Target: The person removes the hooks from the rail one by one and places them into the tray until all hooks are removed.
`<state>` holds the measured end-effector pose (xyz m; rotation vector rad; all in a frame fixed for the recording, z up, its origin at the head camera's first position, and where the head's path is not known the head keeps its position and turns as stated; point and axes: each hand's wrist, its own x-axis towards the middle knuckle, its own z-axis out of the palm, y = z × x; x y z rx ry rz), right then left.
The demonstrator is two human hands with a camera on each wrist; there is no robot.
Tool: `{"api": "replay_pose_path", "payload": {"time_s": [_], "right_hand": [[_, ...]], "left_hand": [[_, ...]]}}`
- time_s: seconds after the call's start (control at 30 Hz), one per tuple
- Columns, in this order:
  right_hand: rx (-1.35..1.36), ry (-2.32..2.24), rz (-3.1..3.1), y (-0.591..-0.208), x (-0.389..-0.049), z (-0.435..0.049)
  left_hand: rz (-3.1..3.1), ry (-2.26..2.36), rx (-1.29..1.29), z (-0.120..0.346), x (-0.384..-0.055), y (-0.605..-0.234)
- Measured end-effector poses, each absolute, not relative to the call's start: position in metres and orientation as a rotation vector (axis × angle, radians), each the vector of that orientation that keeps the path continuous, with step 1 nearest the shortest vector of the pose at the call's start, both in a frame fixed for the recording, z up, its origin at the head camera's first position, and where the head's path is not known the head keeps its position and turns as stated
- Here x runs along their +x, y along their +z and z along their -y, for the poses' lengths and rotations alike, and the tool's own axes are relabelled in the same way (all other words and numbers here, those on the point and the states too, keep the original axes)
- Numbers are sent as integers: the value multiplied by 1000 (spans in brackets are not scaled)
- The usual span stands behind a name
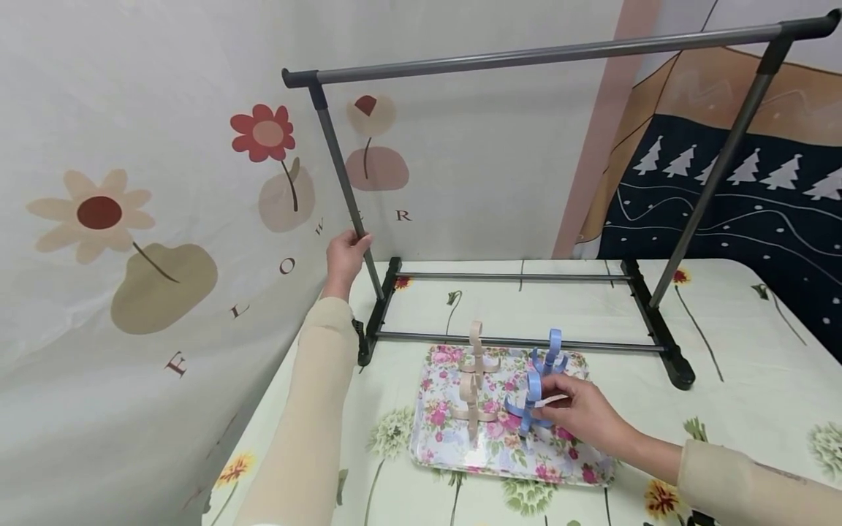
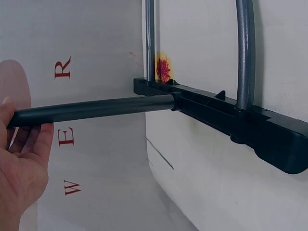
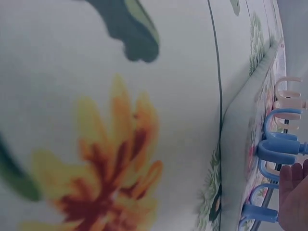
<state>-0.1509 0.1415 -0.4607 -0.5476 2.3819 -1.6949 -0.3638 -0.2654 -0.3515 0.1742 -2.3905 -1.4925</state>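
A small metal rack point(image 1: 421, 67) with a crossbar and black feet stands on the table. My left hand point(image 1: 347, 259) grips its left upright pole point(image 2: 96, 109) partway up, thumb and fingers around the tube in the left wrist view. My right hand point(image 1: 585, 415) pinches the nearer blue plastic hook point(image 1: 526, 413), which has several curved prongs, above a floral-print mat point(image 1: 447, 446). Another blue hook point(image 1: 551, 354) stands just behind it. Two beige hooks point(image 1: 475, 416) of the same shape stand on the mat's left half. In the right wrist view, only part of the right hand point(image 3: 294, 197) shows.
Two lower bars point(image 1: 526, 343) join the rack's black feet point(image 1: 658, 329). A flower-print cloth point(image 1: 737, 409) covers the table. Behind hangs a pale curtain point(image 1: 164, 73) with flowers and letters; a dark tree-print fabric point(image 1: 743, 204) hangs at the right.
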Motion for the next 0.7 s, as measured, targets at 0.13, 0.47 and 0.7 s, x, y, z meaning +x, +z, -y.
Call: {"api": "replay_pose_path", "payload": {"time_s": [0.13, 0.47, 0.7], "right_hand": [[-532, -1670, -2414, -452, -146, -150], [-533, -1569, -2725, -435, -158, -175], [-499, -1386, -3029, -422, -195, -200]], "left_hand": [[2385, -1500, 174, 266, -365, -351], [2433, -1424, 172, 269, -361, -349], [2566, -1078, 104, 274, -353, -347]]}}
